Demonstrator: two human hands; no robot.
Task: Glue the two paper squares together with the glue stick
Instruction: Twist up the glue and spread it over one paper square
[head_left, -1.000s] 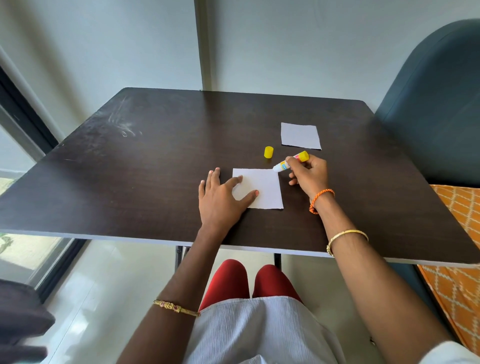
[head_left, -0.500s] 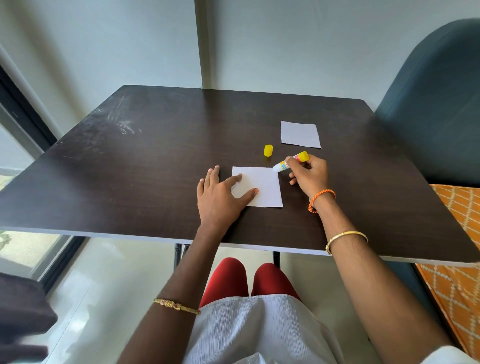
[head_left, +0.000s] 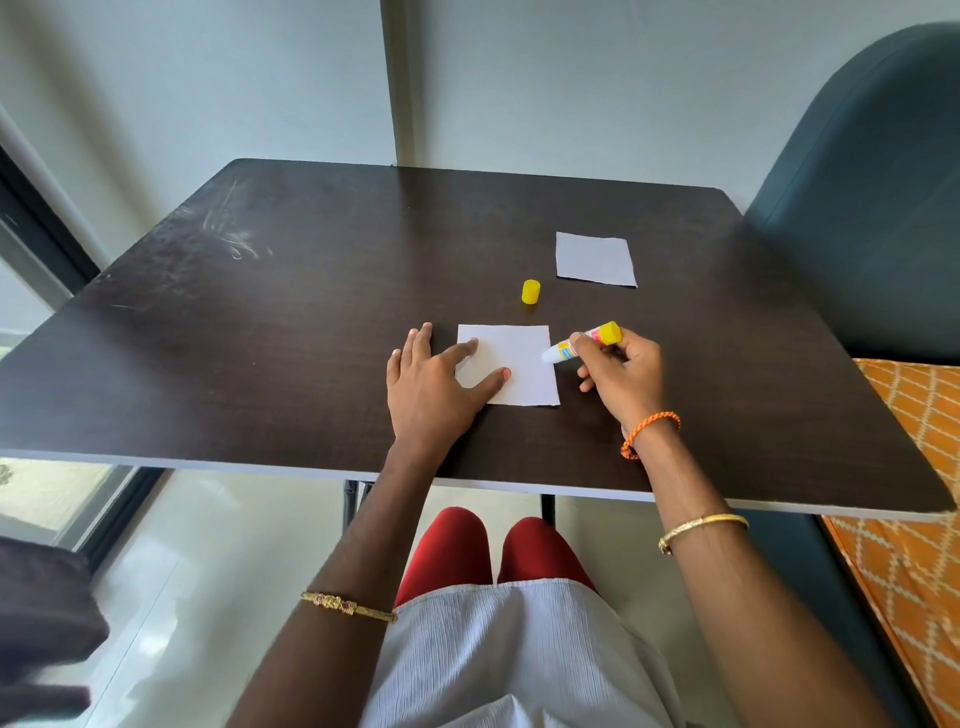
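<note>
White paper, the near square (head_left: 511, 364), lies flat on your dark desk (head_left: 260, 338). Your left hand (head_left: 431, 395) rests on its left part with fingers straight, index and thumb pressing the sheet. Your right hand (head_left: 621, 374) grips the glue stick (head_left: 584, 341), fingers curled round the barrel (yellow end up and to the right), its white tip at the square's right edge. Its yellow cap (head_left: 530, 291) stands just beyond the sheet, and the second paper square (head_left: 595, 258) lies farther back, to the right, apart from both.
</note>
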